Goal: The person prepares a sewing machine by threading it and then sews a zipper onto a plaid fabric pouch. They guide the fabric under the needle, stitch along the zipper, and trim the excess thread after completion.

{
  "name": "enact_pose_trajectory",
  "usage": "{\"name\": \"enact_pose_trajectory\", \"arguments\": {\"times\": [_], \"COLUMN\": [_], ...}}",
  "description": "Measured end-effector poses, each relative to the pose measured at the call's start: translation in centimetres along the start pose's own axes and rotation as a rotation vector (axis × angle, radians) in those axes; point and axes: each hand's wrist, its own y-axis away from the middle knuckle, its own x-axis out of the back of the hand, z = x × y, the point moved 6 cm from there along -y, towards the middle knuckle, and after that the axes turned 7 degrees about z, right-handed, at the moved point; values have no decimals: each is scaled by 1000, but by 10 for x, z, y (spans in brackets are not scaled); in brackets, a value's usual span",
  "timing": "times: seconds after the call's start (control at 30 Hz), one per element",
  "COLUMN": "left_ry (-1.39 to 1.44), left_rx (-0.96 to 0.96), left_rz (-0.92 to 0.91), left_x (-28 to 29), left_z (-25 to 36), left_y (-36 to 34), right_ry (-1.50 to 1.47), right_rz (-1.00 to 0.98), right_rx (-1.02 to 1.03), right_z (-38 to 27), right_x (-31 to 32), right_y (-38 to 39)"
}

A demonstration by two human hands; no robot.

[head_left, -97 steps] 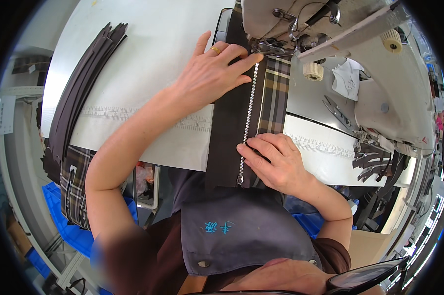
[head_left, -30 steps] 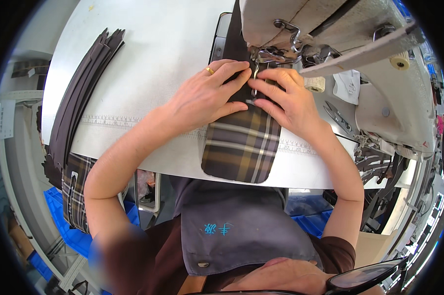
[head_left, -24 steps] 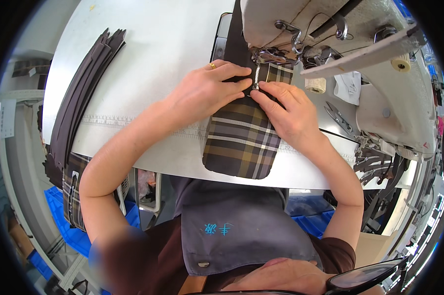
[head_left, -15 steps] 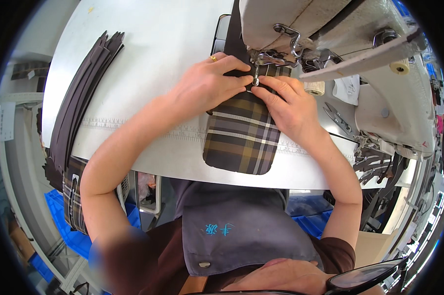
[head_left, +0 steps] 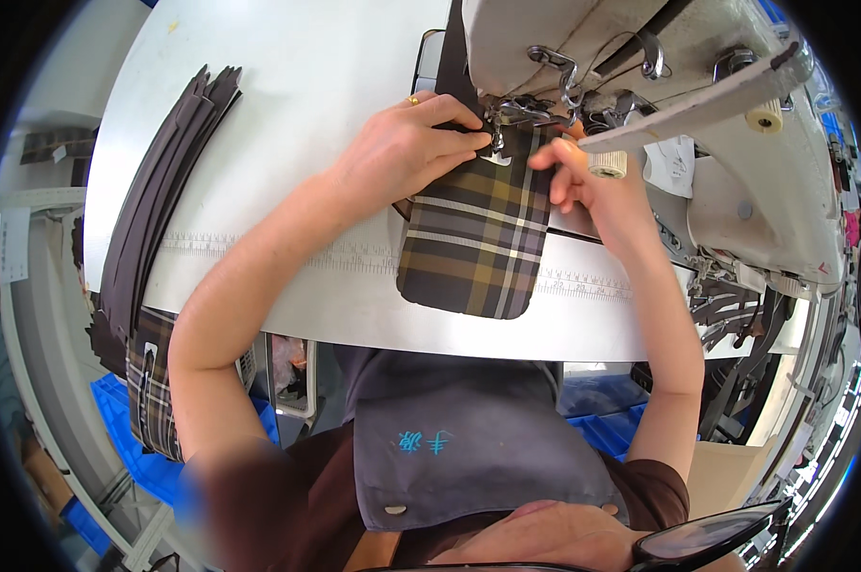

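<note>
A plaid fabric panel (head_left: 473, 250) in dark, brown and white checks lies under the sewing machine's presser foot (head_left: 497, 141), its rounded end toward me. A small white patch or cut-out (head_left: 496, 157) shows on it just below the foot. My left hand (head_left: 411, 148), with a ring on one finger, grips the panel's left edge beside the foot, where a dark fabric strip (head_left: 452, 71) runs away from me. My right hand (head_left: 588, 176) is raised off the cloth at the panel's right, fingers apart and loosely bent. Part of it is hidden by the machine's lever.
The sewing machine head (head_left: 564, 43) overhangs the far right, with a pale lever (head_left: 688, 110) and a cream spool-like knob (head_left: 608, 165) in front. A bundle of dark strips (head_left: 164, 191) lies at left above more plaid pieces (head_left: 154, 381). A ruler tape (head_left: 354, 257) crosses the white table.
My right hand has let go of the cloth and moved right and up. The panel has shifted slightly away from me under the foot, and the left hand stays beside it.
</note>
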Motion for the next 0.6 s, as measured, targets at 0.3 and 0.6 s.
{"name": "enact_pose_trajectory", "arguments": {"times": [0.3, 0.6], "left_ry": [4, -20], "left_rx": [15, -5], "left_rz": [-8, -6], "left_x": [1, 2], "left_z": [1, 3], "left_y": [-1, 0], "right_ry": [166, 938], "right_rz": [-4, 187], "right_rx": [315, 1033], "right_z": [-3, -15], "right_x": [3, -35], "right_y": [-11, 10]}}
